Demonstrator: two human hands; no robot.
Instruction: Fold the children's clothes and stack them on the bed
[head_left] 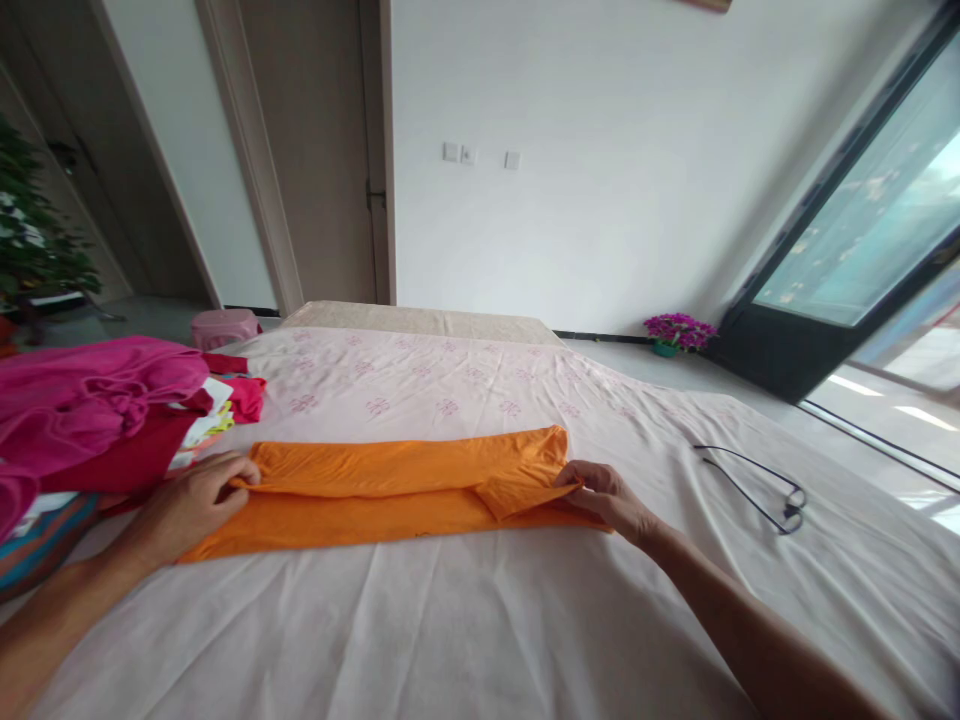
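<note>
An orange shirt (pixel 360 520) lies across the sheet in a long strip, its upper layer folded over lengthwise. What looks like a short sleeve is turned in near the right end. My left hand (pixel 199 505) pinches the edge of the folded layer at the left end, fingers closed on the cloth. At the opposite end, my right hand (pixel 607 495) grips the tip of the sleeve part between thumb and fingers. The lower layer of the shirt rests flat on the sheet between both hands.
A heap of clothes (pixel 105 410), pink, red and striped, sits at the left. Black-framed glasses (pixel 787 510) lie on the pale sheet (pixel 465 620) at right. Beyond the bed are a pink stool (pixel 225 325), purple potted flowers (pixel 679 332) and a door (pixel 315 150).
</note>
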